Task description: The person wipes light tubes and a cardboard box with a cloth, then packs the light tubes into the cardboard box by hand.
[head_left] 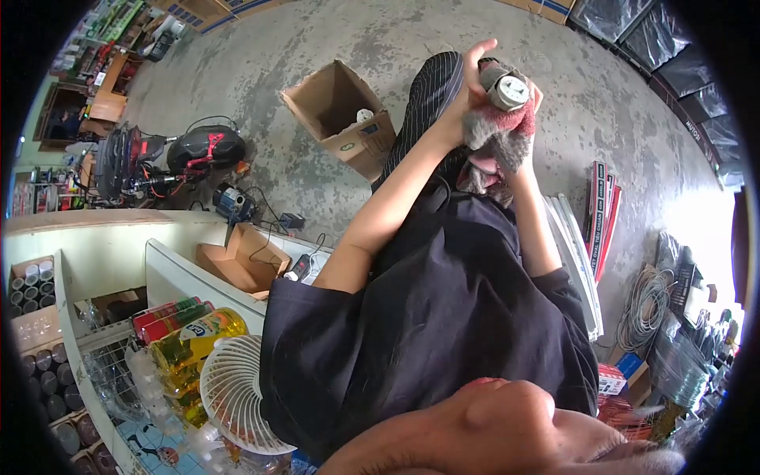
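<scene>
In the head view, both hands are together above my lap, around a small cylinder [509, 93] with a pale round end that has dark marks on it. My left hand [467, 99] grips it from the left, one digit pointing outward. My right hand [532, 103] closes in from the right, partly hidden by a fuzzy grey-and-red rag [507, 138] wrapped about the cylinder. More crumpled grey-and-pink cloth [484, 176] lies on my lap. Beside my left leg stands an open cardboard box [372, 142] with a white item [363, 116] inside.
To the left, a white counter [119, 222] holds bottles of yellow liquid [202, 332] and a white fan [237, 396]. A motor scooter [202, 150] stands beyond. At right are long red-and-black boxes [602, 214], coiled wire [645, 305] and plastic-wrapped stacks [704, 103].
</scene>
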`<state>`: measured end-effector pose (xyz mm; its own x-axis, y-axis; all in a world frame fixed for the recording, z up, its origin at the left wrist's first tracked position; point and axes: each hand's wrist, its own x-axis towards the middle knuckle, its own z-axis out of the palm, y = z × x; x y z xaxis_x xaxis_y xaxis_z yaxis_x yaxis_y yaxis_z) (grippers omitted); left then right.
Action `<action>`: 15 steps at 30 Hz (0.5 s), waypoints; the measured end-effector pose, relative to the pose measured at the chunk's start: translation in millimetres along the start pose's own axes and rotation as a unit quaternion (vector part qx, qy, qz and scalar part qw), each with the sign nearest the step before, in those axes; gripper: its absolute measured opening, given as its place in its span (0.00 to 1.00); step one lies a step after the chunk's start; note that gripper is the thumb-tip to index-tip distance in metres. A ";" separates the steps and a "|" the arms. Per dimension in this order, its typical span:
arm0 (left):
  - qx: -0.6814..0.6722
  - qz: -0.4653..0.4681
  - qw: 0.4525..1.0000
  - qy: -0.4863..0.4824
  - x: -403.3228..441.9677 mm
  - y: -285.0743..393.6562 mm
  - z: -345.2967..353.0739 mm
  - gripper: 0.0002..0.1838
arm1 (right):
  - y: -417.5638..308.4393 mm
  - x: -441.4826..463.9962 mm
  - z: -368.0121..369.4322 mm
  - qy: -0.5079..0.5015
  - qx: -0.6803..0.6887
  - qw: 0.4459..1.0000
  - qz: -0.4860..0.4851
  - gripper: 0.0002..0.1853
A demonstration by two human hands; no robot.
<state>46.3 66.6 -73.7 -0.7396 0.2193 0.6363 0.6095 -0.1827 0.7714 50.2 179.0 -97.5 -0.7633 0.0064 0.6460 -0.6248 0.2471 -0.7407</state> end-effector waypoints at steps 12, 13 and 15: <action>0.093 -0.102 0.987 0.088 -2.3 -47.9 -12.4 0.33 | 40.7 39.4 -39.6 0.111 0.152 0.982 -0.002 0.16; 0.078 -0.110 0.978 0.158 -1.6 -56.5 -20.0 0.24 | 34.7 50.1 -53.4 0.156 0.116 0.980 -0.044 0.16; 0.040 -0.139 0.971 0.189 -4.8 -66.1 -41.3 0.18 | -3.2 79.2 -82.8 0.244 0.113 0.961 -0.071 0.17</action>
<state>-2.2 38.0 -127.8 -0.9214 -0.1199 0.3697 0.3809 -0.0886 0.9204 5.4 258.9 -28.7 -0.5343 0.4551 0.7123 -0.7788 0.0627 -0.6241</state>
